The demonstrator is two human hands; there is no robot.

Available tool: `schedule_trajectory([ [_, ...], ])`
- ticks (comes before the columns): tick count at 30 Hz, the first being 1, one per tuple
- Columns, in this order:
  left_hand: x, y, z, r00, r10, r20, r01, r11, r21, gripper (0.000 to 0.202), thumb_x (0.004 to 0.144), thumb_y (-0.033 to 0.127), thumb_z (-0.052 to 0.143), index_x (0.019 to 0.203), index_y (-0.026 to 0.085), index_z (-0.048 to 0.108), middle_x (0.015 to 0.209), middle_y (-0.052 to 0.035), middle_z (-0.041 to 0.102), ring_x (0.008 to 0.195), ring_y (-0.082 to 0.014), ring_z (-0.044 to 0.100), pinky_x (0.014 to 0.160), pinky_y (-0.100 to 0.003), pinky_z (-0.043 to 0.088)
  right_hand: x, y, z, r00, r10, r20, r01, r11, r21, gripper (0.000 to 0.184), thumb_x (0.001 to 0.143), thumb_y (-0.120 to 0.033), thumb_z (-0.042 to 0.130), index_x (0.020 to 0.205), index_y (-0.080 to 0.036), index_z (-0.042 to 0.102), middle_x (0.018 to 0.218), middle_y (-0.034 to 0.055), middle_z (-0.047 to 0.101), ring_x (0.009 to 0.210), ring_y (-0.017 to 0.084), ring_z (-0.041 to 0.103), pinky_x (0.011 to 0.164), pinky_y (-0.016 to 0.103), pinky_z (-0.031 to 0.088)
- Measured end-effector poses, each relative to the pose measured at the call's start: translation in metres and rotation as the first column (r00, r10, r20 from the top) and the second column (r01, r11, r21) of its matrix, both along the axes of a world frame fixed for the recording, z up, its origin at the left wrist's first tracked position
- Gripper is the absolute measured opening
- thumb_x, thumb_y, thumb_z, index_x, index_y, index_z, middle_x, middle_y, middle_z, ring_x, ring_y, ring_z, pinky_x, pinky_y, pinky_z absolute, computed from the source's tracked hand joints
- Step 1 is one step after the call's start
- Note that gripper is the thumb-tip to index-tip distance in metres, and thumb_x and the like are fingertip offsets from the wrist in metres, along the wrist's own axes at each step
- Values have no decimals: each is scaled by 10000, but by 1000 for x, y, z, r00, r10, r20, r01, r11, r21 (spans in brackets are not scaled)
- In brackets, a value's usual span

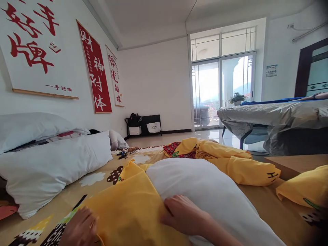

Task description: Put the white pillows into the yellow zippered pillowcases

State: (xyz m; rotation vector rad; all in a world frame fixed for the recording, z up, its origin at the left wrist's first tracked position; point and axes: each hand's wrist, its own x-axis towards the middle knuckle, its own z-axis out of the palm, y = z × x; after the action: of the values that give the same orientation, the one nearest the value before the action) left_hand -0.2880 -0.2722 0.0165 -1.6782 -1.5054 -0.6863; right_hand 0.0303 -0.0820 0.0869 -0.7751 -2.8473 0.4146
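Observation:
A white pillow (202, 191) lies in front of me, partly inside a yellow pillowcase (128, 201). My right hand (183, 213) rests on the pillow at the pillowcase's open edge, its fingers curled against the yellow cloth. My left hand (80, 227) grips the pillowcase's left side at the bottom of the view, fingers closed on the fabric. Both lie on a bed with a patterned yellow sheet (102, 176).
Two white pillows (51, 164) are stacked at the left against the wall. A bunched yellow cover (230, 160) lies beyond the pillow; another yellow piece (304, 186) sits at right. A covered table (271, 116) and glass balcony doors (222, 89) stand farther off.

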Motion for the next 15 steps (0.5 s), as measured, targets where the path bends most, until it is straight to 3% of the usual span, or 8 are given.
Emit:
schedule_trajectory([
  [3, -8, 25, 34, 945, 252, 211, -218, 961, -171, 356, 862, 481, 476, 989, 206, 664, 1014, -85, 694, 965, -240, 632, 861, -358, 499, -18, 8, -19, 997, 29, -77, -49, 959, -278, 184, 635, -329, 709, 698, -174, 631, 721, -22, 612, 645, 129, 497, 541, 224, 293],
  [5, -2, 43, 41, 894, 349, 279, -215, 883, -417, 539, 826, 605, 477, 1120, 183, 640, 1169, -115, 663, 1085, -278, 602, 927, -393, 472, -24, 10, -29, 991, 54, -125, -104, 895, -435, 257, 568, -281, 732, 547, -167, 503, 583, -68, 453, 566, 82, 369, 504, 214, 244],
  [7, 10, 57, 32, 867, 388, 313, -140, 792, -594, 627, 820, 657, 448, 1194, 180, 609, 1211, -127, 651, 1107, -291, 601, 947, -399, 451, -22, 10, -32, 971, 86, -222, -191, 839, -510, 345, 563, -263, 710, 478, -159, 392, 563, -65, 374, 553, 68, 310, 496, 218, 226],
  [9, 24, 63, 15, 839, 409, 359, -81, 746, -661, 647, 845, 648, 405, 1277, 188, 551, 1175, -127, 670, 1065, -287, 628, 892, -371, 462, -13, 8, -31, 936, 95, -340, -291, 755, -588, 275, 582, -282, 687, 512, -157, 453, 644, -50, 457, 609, 83, 382, 531, 211, 277],
  [11, 33, 63, 0, 807, 434, 401, -75, 748, -660, 643, 868, 617, 370, 1337, 195, 492, 1104, -119, 699, 1015, -280, 654, 824, -340, 470, -2, 7, -30, 922, 4, -388, -304, 627, -717, 202, 613, -340, 670, 667, -161, 594, 786, -27, 561, 732, 124, 482, 613, 209, 352],
  [13, 36, 59, -6, 793, 456, 404, -106, 756, -645, 603, 882, 597, 340, 1301, 202, 521, 1014, -107, 723, 963, -275, 671, 784, -324, 467, 9, 6, -31, 938, -111, -329, -225, 528, -819, 300, 638, -384, 655, 849, -171, 656, 889, -9, 615, 844, 162, 532, 702, 228, 397],
  [15, 35, 52, -4, 806, 463, 369, -155, 767, -623, 573, 888, 591, 323, 1220, 201, 580, 982, -111, 727, 945, -274, 675, 781, -322, 463, 16, 8, -32, 957, -163, -239, -121, 525, -842, 367, 654, -392, 645, 943, -167, 664, 961, 13, 644, 921, 192, 554, 766, 255, 413],
])
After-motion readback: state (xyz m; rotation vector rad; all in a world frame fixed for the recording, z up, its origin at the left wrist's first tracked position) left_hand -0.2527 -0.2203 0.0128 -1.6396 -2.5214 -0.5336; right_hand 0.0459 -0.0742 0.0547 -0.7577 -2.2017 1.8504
